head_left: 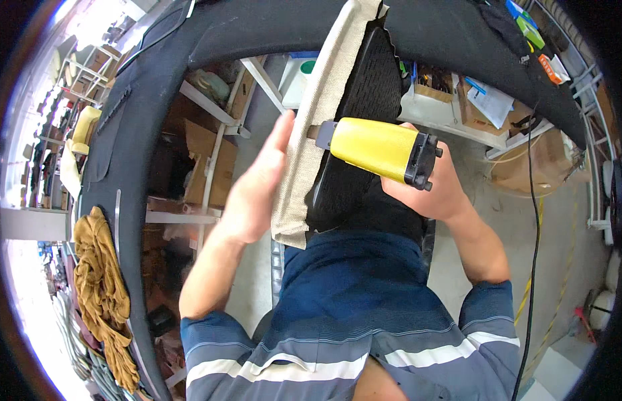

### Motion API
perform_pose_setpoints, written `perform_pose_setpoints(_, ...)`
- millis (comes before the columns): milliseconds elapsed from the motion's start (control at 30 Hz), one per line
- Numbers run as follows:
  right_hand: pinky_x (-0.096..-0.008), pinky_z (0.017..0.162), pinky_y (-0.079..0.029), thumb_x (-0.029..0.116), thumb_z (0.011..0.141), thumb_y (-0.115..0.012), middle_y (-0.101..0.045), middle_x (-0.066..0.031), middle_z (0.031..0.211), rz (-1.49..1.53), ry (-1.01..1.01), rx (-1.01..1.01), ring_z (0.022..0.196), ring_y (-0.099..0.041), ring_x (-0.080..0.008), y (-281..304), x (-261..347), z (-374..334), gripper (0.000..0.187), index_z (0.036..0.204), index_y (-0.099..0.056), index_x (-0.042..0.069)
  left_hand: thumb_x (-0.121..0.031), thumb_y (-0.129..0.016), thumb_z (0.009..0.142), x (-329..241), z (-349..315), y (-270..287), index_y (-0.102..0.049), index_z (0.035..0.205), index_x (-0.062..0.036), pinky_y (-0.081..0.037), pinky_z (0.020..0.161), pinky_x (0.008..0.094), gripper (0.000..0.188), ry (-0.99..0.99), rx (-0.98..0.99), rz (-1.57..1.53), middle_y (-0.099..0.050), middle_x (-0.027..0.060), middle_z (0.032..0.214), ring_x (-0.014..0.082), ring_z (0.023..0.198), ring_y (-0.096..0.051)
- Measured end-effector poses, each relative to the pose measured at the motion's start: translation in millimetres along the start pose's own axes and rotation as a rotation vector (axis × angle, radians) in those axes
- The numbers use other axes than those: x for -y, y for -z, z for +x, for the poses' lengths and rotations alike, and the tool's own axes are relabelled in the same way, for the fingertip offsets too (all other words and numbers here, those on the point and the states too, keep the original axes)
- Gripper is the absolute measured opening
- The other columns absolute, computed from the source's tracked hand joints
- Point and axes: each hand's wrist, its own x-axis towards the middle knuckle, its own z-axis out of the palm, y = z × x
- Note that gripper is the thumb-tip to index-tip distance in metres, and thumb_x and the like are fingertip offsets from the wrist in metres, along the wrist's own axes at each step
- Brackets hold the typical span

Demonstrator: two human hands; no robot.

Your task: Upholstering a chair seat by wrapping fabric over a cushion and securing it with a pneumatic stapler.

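Observation:
A yellow and black staple gun (pixel 374 147) is gripped in my right hand (pixel 428 184), its fingers wrapped round the handle beneath the body. The gun's nose points left and meets the beige woven fabric (pixel 301 170). That fabric covers the left side of a long black panel (pixel 368 87), which leans across my lap with its far end over the table edge. My left hand (pixel 261 184) lies along the fabric's outer left side, fingers stretched forward and flat against it. The underside of the panel is hidden.
A black-covered table (pixel 257 30) curves round the front and left. Brown cloth (pixel 104 287) lies on its left part. Below, a white shelf (pixel 451 123) bears a wooden box (pixel 433 83) and papers (pixel 488 103). A black cable (pixel 533 267) hangs at the right.

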Motion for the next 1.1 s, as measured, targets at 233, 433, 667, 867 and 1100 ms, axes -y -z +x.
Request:
perform_pose_setpoints(233, -0.0354, 0.08, -0.055, 0.004, 0.07, -0.08, -0.068, -0.0122, 0.096, -0.012, -0.072, 0.01, 0.085, -0.071, -0.0317, -0.5, 5.0, -7.8, 0.037, 0.103, -0.065, 0.001, -0.017, -0.04, 0.11, -9.2, -12.9, -17.9, -0.016, 0.164, -0.0016, -0.016, 0.126, 0.037, 0.061, -0.194, -0.032, 0.843, -0.023, 0.0201, 0.169, 0.0277, 0.158, -0.02)
perform_pose_setpoints(433, -0.0353, 0.077, -0.056, 0.002, 0.069, -0.08, -0.067, -0.0116, 0.099, 0.02, -0.092, 0.02, 0.083, -0.071, -0.0308, -0.8, 13.7, -10.9, 0.035, 0.102, -0.066, 0.001, -0.009, -0.043, 0.105, -11.1, -13.7, -18.8, -0.018, 0.164, -0.0017, -0.022, 0.125, 0.0387, 0.064, -0.187, -0.073, 0.948, -0.028, 0.0233, 0.167, 0.0312, 0.155, -0.027)
perform_pose_setpoints(667, -0.0363, 0.078, -0.056, 0.001, 0.069, -0.08, -0.067, -0.0119, 0.104, 0.084, -0.105, 0.04, 0.085, -0.071, -0.0321, -1.9, 15.7, -9.1, 0.036, 0.102, -0.066, 0.001, -0.009, -0.043, 0.106, -8.7, -14.0, -20.6, -0.018, 0.164, -0.0015, -0.023, 0.125, 0.0382, 0.063, -0.199, -0.073, 0.943, -0.028, 0.0236, 0.166, 0.0308, 0.155, -0.027)
perform_pose_setpoints(867, -0.0367, 0.078, -0.057, 0.003, 0.07, -0.082, -0.068, -0.0119, 0.102, 0.048, -0.078, 0.047, 0.084, -0.072, -0.0323, -2.3, 22.1, -5.3, 0.042, 0.108, -0.064, 0.001, -0.009, -0.043, 0.106, -9.0, -13.4, -21.9, -0.018, 0.164, -0.001, -0.022, 0.125, 0.0382, 0.063, -0.219, -0.067, 0.946, -0.028, 0.0239, 0.166, 0.0307, 0.155, -0.026)
perform_pose_setpoints(1100, -0.0349, 0.075, -0.057, 0.003, 0.073, -0.081, -0.071, -0.0125, 0.095, 0.092, -0.101, 0.06, 0.086, -0.074, -0.0311, -7.7, 22.6, -6.3, 0.046, 0.114, -0.061, 0.001, -0.008, -0.044, 0.105, -8.0, -12.3, -18.6, -0.018, 0.163, -0.0001, -0.022, 0.125, 0.0382, 0.064, -0.229, -0.06, 0.962, -0.027, 0.0242, 0.167, 0.0311, 0.156, -0.026)
